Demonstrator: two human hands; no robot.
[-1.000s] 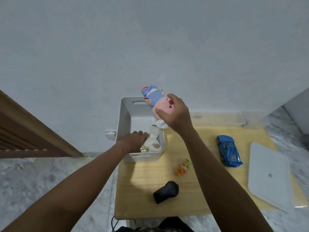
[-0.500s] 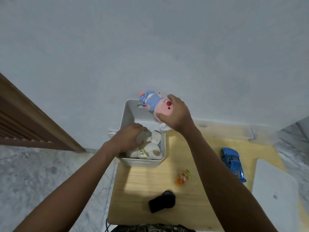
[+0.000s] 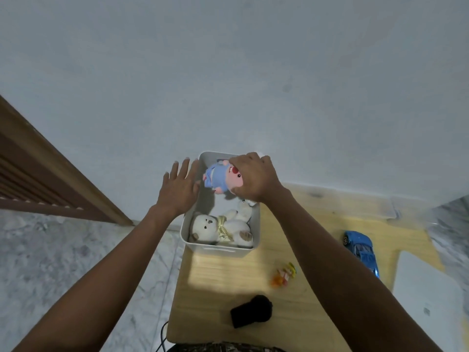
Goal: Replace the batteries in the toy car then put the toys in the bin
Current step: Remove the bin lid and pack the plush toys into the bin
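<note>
left hand [image 3: 179,190] out of bin [image 3: 220,248], flat | pink plush [image 3: 220,180] lowered inside

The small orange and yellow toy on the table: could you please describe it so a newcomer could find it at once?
Start at the wooden table and its white bin. Nearer the person than the bin, right of centre, lies the small orange and yellow toy. It is far smaller than the blue car to its right and brighter than the black object nearer the person.

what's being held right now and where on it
The right hand grips the pink plush by its head, over the bin. The left hand is open beside the bin's left wall and holds nothing.
</note>
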